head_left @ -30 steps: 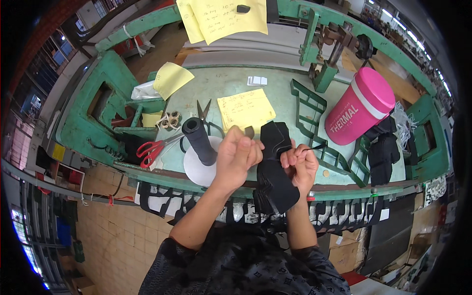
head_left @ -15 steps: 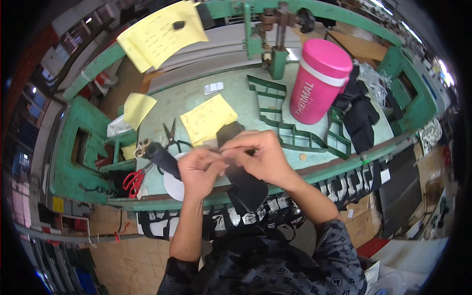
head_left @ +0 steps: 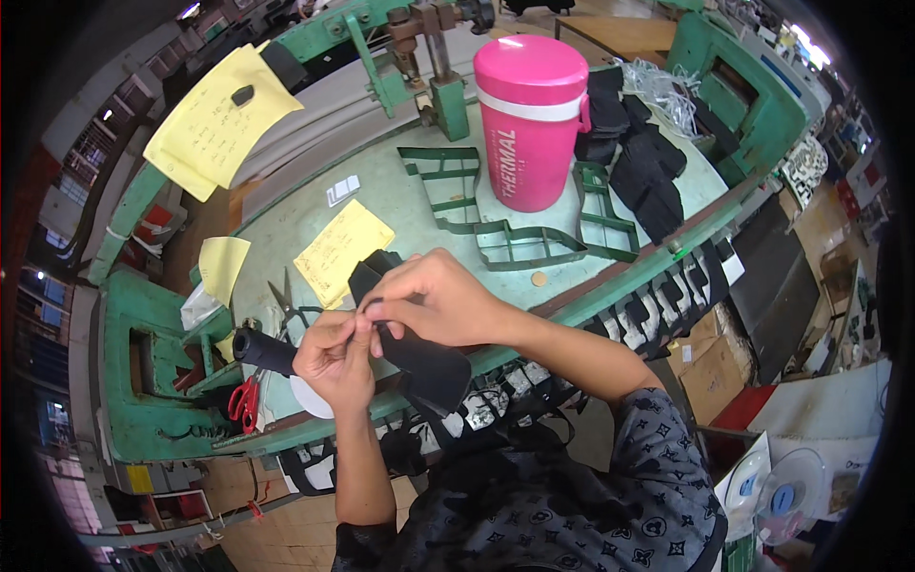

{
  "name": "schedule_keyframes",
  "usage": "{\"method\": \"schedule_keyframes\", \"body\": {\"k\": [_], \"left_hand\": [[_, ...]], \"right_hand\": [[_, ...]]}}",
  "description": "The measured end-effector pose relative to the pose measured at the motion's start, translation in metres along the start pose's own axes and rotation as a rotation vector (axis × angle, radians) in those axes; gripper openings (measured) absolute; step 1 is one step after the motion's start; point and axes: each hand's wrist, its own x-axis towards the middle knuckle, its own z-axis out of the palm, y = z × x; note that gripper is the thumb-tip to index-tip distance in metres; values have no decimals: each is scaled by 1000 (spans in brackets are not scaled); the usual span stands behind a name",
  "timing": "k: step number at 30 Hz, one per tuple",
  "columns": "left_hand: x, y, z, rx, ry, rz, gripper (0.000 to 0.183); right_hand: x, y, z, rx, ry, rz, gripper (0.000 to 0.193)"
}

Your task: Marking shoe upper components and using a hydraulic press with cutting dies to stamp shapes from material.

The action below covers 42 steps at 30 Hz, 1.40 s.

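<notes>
My left hand [head_left: 335, 360] and my right hand [head_left: 440, 303] meet above the near edge of the green work table [head_left: 276, 224]. The fingertips of both are pinched together. A small dark bit shows between them, too small and covered to name. Under the hands lies a long black fabric-like piece [head_left: 434, 372], its near end reaching over the table edge and its middle hidden by my right hand. Beside my left hand is a black roll [head_left: 267, 351], with a white disc [head_left: 311, 397] partly under my wrist. Scissors with dark handles [head_left: 286, 297] lie just beyond the roll.
Red-handled scissors [head_left: 244, 404] lie at the left. Handwritten yellow paper [head_left: 343, 250] rests beyond my hands. Green metal cutting dies [head_left: 529, 246] stand beside a large pink jug [head_left: 530, 133]. Black pieces [head_left: 648, 176] are heaped right. A green machine frame [head_left: 143, 381] encloses the table.
The view has swung, so the table's things sit further left in the picture. My hands stay pinched together over the black piece, with the right hand's fingers now more plainly bent over the left fingertips.
</notes>
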Motion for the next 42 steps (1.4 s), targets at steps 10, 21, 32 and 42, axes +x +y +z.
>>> {"method": "schedule_keyframes", "body": {"k": [10, 21, 32, 42], "left_hand": [[14, 31, -11, 377, -145, -85, 19], [35, 58, 3, 762, -360, -170, 20], [27, 38, -16, 138, -293, -365, 22], [-15, 55, -23, 581, -100, -115, 26]], "right_hand": [[1, -9, 15, -47, 104, -108, 11], [-4, 4, 23, 5, 220, -201, 23], [-18, 10, 18, 10, 229, -167, 20], [-79, 27, -1, -159, 747, -159, 14]]}}
